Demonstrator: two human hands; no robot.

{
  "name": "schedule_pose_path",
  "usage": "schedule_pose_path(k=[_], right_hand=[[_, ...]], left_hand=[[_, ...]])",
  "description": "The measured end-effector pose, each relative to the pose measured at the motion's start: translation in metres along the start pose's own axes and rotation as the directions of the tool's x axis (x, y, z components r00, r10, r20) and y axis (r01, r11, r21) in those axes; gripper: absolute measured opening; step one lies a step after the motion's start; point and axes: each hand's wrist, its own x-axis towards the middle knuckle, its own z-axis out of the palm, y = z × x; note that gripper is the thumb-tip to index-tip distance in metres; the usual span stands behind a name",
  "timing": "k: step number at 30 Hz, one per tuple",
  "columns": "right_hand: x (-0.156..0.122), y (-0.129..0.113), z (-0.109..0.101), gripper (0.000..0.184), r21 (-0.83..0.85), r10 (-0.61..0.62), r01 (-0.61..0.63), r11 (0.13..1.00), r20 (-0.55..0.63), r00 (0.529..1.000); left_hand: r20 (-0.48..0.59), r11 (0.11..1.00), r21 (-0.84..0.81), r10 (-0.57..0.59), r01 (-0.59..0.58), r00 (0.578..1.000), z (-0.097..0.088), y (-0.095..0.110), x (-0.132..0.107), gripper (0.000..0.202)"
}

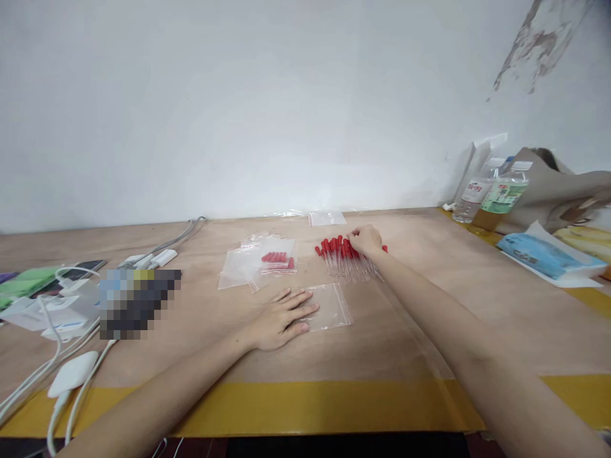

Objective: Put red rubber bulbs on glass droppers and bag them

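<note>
My left hand lies flat on the table, fingers stretched out, resting on the left edge of an empty clear zip bag. My right hand reaches forward to a pile of glass droppers with red bulbs; its fingers are curled and pinched at the red ends of the pile. To the left of the pile lie several clear bags, one with red-bulbed droppers inside. Another empty clear bag lies near the wall.
White chargers and cables, phones and a blurred patch sit at the left. At the right stand two plastic bottles, a brown bag and a blue packet. A yellow strip runs along the table's front edge.
</note>
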Motion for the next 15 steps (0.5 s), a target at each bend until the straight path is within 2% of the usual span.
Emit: schedule_pose_path(k=[4,8,10,11,13,15], right_hand=[[0.0,-0.002,-0.016,0.02,0.061,-0.02,0.022,0.998,-0.024,1.0],[-0.018,0.008,-0.038,0.022,0.169,-0.107,0.118,0.979,-0.074,0.992],[-0.035,0.02,-0.044,0.023,0.353,-0.149,0.198,0.915,-0.161,0.976],[-0.045,0.028,-0.045,0.027,0.45,-0.116,0.19,0.873,-0.188,0.975],[-0.064,0.042,-0.042,0.037,0.63,-0.015,0.112,0.768,-0.158,0.987],[-0.08,0.053,-0.037,0.044,0.74,0.08,-0.003,0.673,-0.068,0.994]], left_hand=[[-0.015,1.0,-0.018,0.021,-0.022,1.0,0.002,0.001,0.015,0.044],[0.0,0.999,-0.028,0.025,-0.025,1.0,0.002,0.004,0.024,0.046],[-0.004,0.999,-0.042,0.02,-0.02,1.0,0.001,0.005,0.026,0.046],[-0.01,0.999,-0.051,0.014,-0.015,1.0,0.001,0.006,0.026,0.047],[-0.012,0.998,-0.061,0.004,-0.005,1.0,0.0,0.007,0.026,0.047],[-0.006,0.998,-0.059,-0.005,0.005,1.0,0.0,0.007,0.025,0.046]])
